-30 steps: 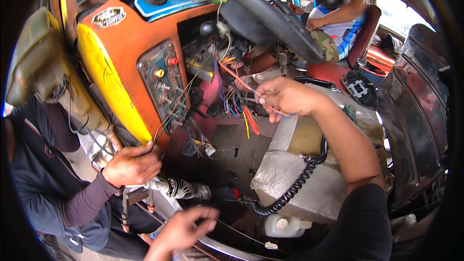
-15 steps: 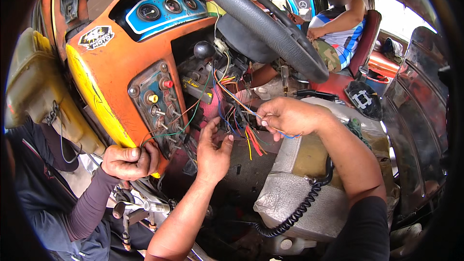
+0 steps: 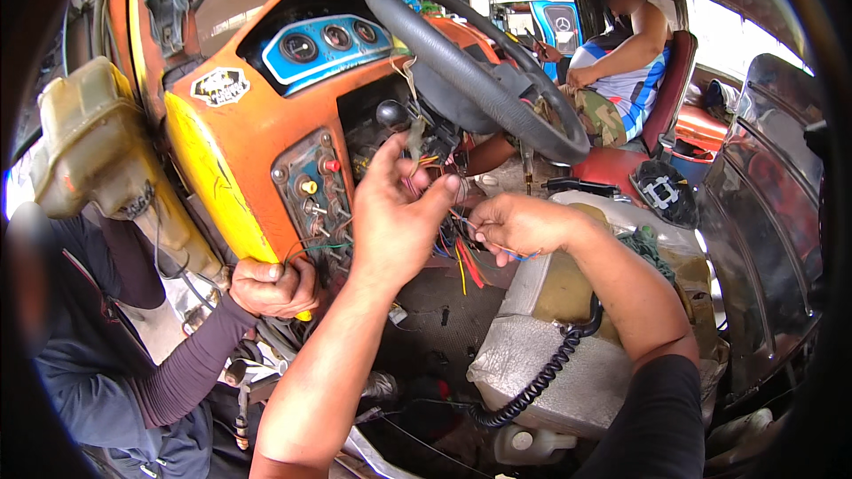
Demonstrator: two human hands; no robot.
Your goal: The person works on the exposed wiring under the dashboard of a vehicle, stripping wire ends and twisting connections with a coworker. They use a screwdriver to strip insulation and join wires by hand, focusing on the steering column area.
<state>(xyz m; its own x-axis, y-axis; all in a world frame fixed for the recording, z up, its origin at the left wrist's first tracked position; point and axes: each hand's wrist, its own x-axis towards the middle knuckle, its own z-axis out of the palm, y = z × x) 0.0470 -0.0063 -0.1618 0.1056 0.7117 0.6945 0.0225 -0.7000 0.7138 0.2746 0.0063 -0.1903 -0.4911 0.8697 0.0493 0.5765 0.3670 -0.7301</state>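
Note:
A bundle of coloured wires [image 3: 469, 264], red, yellow and green among them, hangs below the steering column. My right hand [image 3: 524, 223] pinches a thin blue wire [image 3: 525, 256] whose end sticks out under the fingers. Raised in front of the bundle's upper part, my left hand [image 3: 395, 222] has its thumb and forefinger apart. Its other fingers are partly hidden, and nothing shows clearly in its grasp. A co-worker's closed hand [image 3: 273, 286] rests at the lower edge of the orange dashboard [image 3: 257, 133], beside a green wire [image 3: 318, 247].
The black steering wheel [image 3: 475, 53] arches above my hands. Left of them is a switch panel [image 3: 312, 186] with knobs and toggles. A silver padded cover [image 3: 532, 364] with a coiled black cord [image 3: 550, 377] lies at right. Another person [image 3: 621, 71] sits at far right.
My left hand has risen toward the upper wires and now hides part of the bundle. My right hand keeps its pinch on the blue wire. The whole view has shifted slightly.

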